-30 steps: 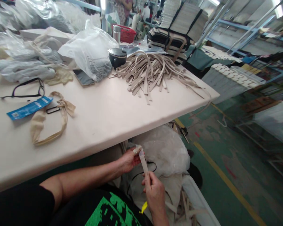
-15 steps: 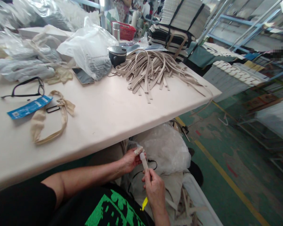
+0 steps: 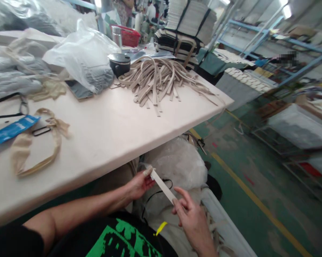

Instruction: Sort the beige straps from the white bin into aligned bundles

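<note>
A beige fabric strap (image 3: 163, 186) stretches between my two hands, below the table's front edge. My left hand (image 3: 142, 182) pinches its upper end, and something pale covers the thumb tip. At the lower end, my right hand (image 3: 189, 216) grips the strap between thumb and fingers, with the index finger lifted. On the table, a pile of similar beige straps (image 3: 161, 78) lies beside a dark lidded cup (image 3: 119, 64). Beneath my hands are a clear plastic bag (image 3: 177, 164) and a pale bin (image 3: 225, 221) with more strips inside.
The white table (image 3: 102, 132) holds glasses (image 3: 23, 107), a blue packet (image 3: 13, 130), a tan fabric loop (image 3: 56, 150), a black buckle (image 3: 41, 131) and a plastic bag of grey material (image 3: 83, 53). A strapped stack (image 3: 187, 25) stands behind. Racks line the right.
My right hand has moved down and right along the strap, so a longer stretch shows between my hands. The camera view has shifted, moving the table items leftward in the picture.
</note>
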Available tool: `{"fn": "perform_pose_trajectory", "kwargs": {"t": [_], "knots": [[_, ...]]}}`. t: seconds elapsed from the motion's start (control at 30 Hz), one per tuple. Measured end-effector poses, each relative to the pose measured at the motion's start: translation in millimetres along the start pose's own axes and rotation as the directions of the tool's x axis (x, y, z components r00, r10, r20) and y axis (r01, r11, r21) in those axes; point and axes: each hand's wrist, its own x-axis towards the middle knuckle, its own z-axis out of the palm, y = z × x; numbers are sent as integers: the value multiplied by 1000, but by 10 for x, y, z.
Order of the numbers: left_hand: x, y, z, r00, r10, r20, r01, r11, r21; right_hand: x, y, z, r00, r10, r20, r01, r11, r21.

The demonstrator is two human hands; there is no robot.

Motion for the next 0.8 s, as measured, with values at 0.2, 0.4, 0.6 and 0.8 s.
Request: {"fn": "perform_pose_trajectory", "kwargs": {"t": [0.2, 0.4, 0.6, 0.8], "knots": [[-211, -118, 65, 994, -95, 61, 76, 963, 258, -4, -402, 243, 995, -10, -100, -4, 990, -141], [-189, 76, 219, 998, 62, 4, -58, 910, 411, -138, -383, -13, 985, -45, -168, 12, 982, -189], [-522, -172, 536, 997, 5, -82, 34, 886, 462, -128, -411, 47, 972, -37, -230, -39, 947, -320], [-468, -159, 637, 994, 99, -40, -69, 877, 475, -242, -283, -38, 968, 0, -251, -50, 980, -192]]}}
